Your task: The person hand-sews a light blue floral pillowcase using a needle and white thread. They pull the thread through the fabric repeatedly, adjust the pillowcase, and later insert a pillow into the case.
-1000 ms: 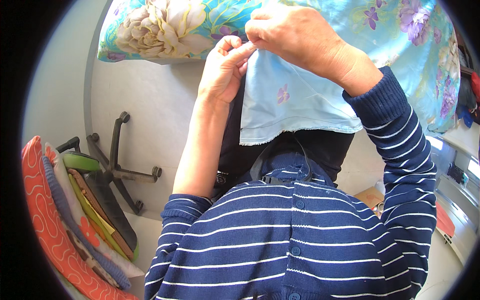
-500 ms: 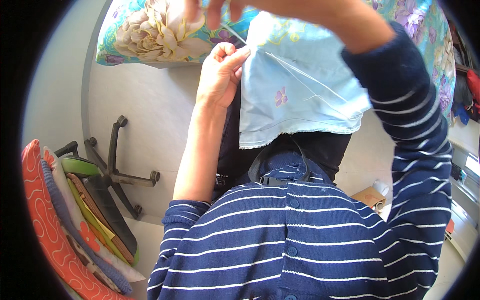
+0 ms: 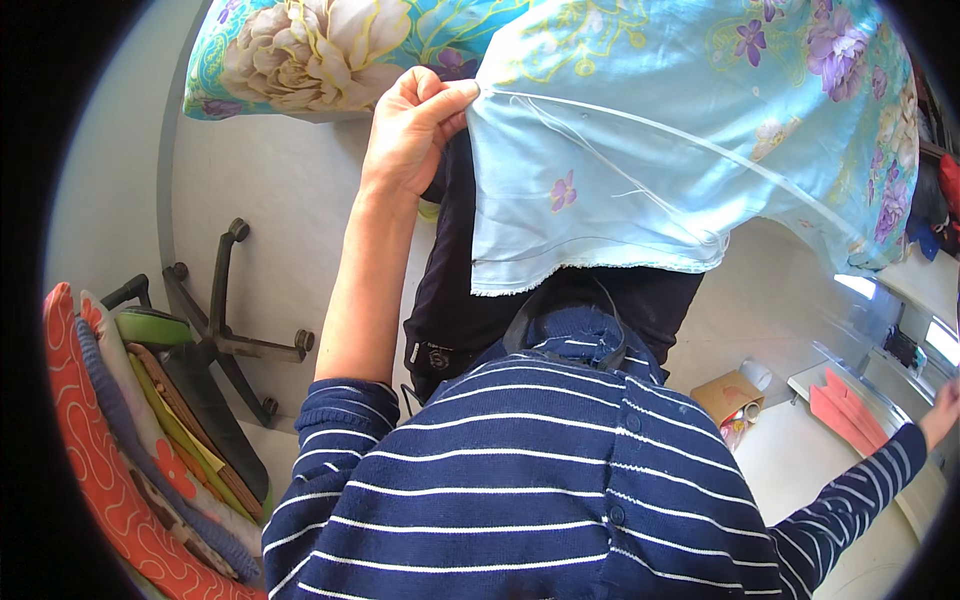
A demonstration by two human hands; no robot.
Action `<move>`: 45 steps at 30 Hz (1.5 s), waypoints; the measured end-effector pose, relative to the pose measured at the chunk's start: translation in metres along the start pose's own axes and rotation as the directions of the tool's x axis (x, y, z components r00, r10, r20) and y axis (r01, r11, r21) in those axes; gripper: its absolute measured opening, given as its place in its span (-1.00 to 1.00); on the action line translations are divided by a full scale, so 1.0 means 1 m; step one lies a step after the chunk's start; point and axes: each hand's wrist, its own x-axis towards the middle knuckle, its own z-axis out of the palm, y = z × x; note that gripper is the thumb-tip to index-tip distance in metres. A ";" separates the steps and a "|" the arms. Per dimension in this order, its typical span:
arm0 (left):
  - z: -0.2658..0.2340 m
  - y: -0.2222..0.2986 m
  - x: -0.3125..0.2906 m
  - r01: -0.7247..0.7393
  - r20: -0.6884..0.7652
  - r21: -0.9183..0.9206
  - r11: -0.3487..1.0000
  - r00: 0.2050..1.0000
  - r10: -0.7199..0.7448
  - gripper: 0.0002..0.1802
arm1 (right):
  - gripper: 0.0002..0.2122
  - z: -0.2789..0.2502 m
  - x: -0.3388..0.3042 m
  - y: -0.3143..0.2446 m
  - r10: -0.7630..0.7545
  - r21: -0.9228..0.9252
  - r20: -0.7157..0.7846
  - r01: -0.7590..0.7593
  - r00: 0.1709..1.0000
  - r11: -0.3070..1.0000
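My left hand (image 3: pixel 412 128) pinches the left edge of a light blue floral cloth (image 3: pixel 620 150) between thumb and fingers. A white thread (image 3: pixel 690 130) stretches from this pinch across the cloth toward the right and blurs near the far side. Finer loose thread ends lie below it on the cloth. The cloth's lower edge is frayed and hangs over my dark trousers (image 3: pixel 440 290). My right hand (image 3: pixel 940 415) is far out at the right rim, arm stretched away from the cloth. Its fingers are small and partly cut off, so what they hold does not show.
A floral padded surface (image 3: pixel 310 60) lies at the back left. A wheeled chair base (image 3: pixel 225 335) stands on the floor at left, beside stacked cushions and folded textiles (image 3: pixel 120 440). At right are a cardboard box (image 3: pixel 725 395) with items and a white table (image 3: pixel 800 480) bearing a pink-red piece (image 3: pixel 845 410).
My right hand has swung from above the cloth to the far right, and the white thread now runs long across the cloth. My left hand keeps its pinch, shifted slightly left.
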 end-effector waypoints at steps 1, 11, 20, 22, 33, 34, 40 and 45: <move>0.003 -0.002 0.002 0.007 0.006 -0.004 1.000 1.000 -0.007 -0.69 | -0.69 -0.026 -0.039 0.073 0.222 -0.099 -0.146 -0.238 0.964 0.966; -0.005 0.002 -0.012 0.029 -0.056 0.037 0.999 0.998 -0.027 -0.72 | -0.59 0.183 -0.159 -0.017 0.676 0.733 0.052 -0.487 0.735 0.474; 0.002 0.005 -0.013 0.037 -0.061 -0.053 0.998 0.997 -0.040 -0.73 | -0.85 0.321 -0.146 -0.566 -0.665 0.758 -0.065 0.471 0.744 0.452; 0.000 0.003 -0.011 0.033 -0.025 -0.071 0.997 0.999 -0.035 -0.72 | -0.83 0.337 -0.165 -0.579 -0.630 0.770 -0.002 0.403 0.777 0.494; 0.009 0.003 -0.014 0.051 -0.059 -0.051 0.997 0.997 -0.054 -0.72 | -0.89 0.372 -0.172 -0.598 -0.525 0.741 0.007 0.348 0.851 0.574; 0.008 0.003 -0.014 0.040 -0.065 -0.061 0.997 0.997 -0.044 -0.72 | -0.90 0.367 -0.170 -0.598 -0.554 0.753 0.026 0.348 0.832 0.558; 0.002 -0.004 -0.013 -0.045 -0.060 -0.022 0.999 0.997 0.043 -0.65 | -0.93 0.310 -0.162 -0.592 -0.705 0.966 0.252 -0.128 0.663 0.225; -0.003 -0.005 -0.017 -0.047 -0.122 -0.010 0.999 0.991 0.045 -0.64 | -0.87 0.238 -0.168 -0.525 -0.539 0.954 0.227 -0.297 0.811 -0.044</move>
